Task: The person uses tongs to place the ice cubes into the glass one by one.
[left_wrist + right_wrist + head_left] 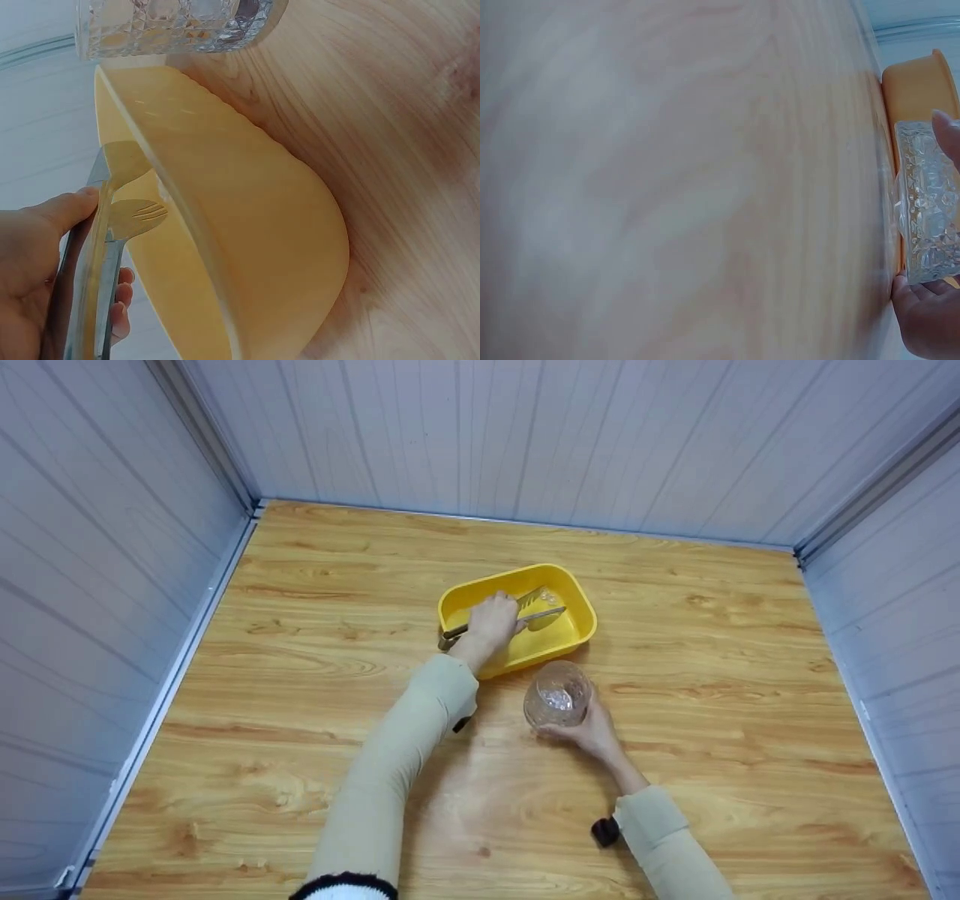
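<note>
My left hand (491, 624) grips a pair of metal serving tongs (546, 619) over the yellow tub (588, 624). In the left wrist view the tongs (139, 217) have one slotted, fork-like end and one broad end, spread apart and reaching inside the tub's rim. A few small clear pieces (549, 597) lie at the tub's far right, close to the tong tips. My right hand (596, 729) holds a cut-glass tumbler (556, 694) upright, just in front of the tub. Clear, shiny pieces show inside it. In the right wrist view, fingers and thumb wrap round the tumbler (930, 202).
Both tub and tumbler are on a wood-grain table (337, 622). Pale panelled walls (487, 435) close off the back and both sides. A dark wrist camera (605, 832) sits by the right cuff.
</note>
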The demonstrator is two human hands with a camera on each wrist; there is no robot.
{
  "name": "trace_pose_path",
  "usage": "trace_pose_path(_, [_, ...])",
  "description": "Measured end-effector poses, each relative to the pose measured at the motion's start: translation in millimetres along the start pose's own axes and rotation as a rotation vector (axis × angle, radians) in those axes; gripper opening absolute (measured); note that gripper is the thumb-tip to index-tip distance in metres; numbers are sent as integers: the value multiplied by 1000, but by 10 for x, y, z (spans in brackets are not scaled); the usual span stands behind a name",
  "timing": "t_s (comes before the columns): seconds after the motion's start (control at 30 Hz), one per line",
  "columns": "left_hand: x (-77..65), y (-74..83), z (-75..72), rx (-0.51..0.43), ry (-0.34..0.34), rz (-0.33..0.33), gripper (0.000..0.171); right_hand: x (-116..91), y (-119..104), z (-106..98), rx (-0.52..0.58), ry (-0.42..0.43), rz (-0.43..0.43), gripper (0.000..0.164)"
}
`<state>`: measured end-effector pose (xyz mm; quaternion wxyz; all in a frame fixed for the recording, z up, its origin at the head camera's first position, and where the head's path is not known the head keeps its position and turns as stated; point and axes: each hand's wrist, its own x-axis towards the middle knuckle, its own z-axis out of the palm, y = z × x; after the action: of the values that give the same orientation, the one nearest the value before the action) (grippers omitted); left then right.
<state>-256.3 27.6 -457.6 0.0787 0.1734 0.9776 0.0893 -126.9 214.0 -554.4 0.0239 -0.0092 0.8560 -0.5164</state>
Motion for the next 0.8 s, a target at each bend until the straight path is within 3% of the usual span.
trace_pose_path(0.37, [124,43,81,-2,-44,-34,39,-16,3,3,18,14,-12,104])
trace_pose_path(0.6, [218,79,100,-9,-109,-65,39,-27,4,0,9,15,1,107])
trace_pose_path(0.8, [293,94,115,-14,-110,-68,38,-16,-6,-9,14,1,-6,110])
